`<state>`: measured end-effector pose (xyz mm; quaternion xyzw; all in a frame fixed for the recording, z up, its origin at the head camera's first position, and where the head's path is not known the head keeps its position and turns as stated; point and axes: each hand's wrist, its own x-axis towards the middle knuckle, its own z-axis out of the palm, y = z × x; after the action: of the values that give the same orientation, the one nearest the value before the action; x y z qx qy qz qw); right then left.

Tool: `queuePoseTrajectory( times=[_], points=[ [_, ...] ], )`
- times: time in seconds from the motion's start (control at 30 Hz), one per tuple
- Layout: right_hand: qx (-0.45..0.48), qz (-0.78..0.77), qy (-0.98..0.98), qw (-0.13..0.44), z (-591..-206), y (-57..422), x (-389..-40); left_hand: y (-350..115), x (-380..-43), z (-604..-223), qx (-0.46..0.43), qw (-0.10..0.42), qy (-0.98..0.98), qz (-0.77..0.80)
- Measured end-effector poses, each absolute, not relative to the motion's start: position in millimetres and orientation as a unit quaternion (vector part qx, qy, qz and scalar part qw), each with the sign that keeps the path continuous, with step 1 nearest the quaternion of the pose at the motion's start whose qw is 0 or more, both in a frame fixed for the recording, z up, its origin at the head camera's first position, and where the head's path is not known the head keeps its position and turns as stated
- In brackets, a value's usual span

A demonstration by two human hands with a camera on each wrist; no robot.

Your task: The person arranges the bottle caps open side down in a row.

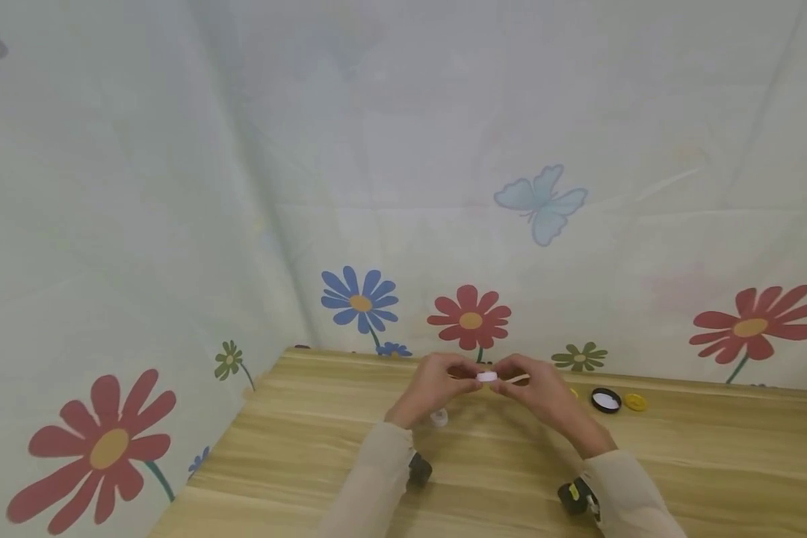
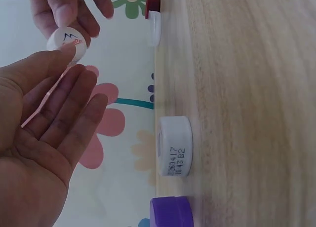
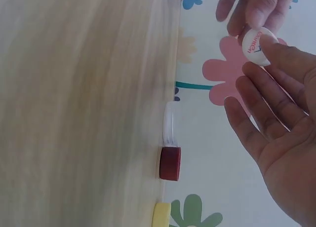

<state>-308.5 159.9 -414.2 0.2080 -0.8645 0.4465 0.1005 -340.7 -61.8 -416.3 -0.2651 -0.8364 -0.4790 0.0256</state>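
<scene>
A small round white bottle cap [image 1: 487,376] with blue and red print on its top is held in the air between my two hands, over the far part of the table. My left hand [image 1: 437,382] pinches one side of it, thumb on the printed face [image 2: 69,39]. From the opposite side my right hand [image 1: 534,385] pinches it too, its thumb also over the print [image 3: 254,48]. The other fingers of both hands spread away from the cap. Below the left hand, another white cap [image 2: 175,145] with a printed date code rests on the table.
Along the wooden table [image 1: 296,433] sit a purple cap [image 2: 171,212], a dark red cap [image 3: 170,164], a clear lid [image 3: 169,123] and a yellow cap [image 3: 161,216]. A black-rimmed lid [image 1: 606,400] and a yellow lid [image 1: 635,403] lie right of the hands. A flowered curtain [image 1: 417,246] hangs behind.
</scene>
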Motion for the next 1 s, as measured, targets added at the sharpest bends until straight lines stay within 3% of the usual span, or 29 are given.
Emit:
queuePoseTrajectory(
  times=[0.47,1.0],
  points=[
    [0.188,0.447,-0.867,0.111,-420.3,147.6,-305.0,-73.5,-336.9,-418.3,-0.277,0.023,-0.833,-0.477],
    [0.209,0.493,-0.841,0.075,-422.9,148.8,-303.6,-72.3,-338.0,-420.7,-0.297,0.027,-0.837,-0.459]
  ],
)
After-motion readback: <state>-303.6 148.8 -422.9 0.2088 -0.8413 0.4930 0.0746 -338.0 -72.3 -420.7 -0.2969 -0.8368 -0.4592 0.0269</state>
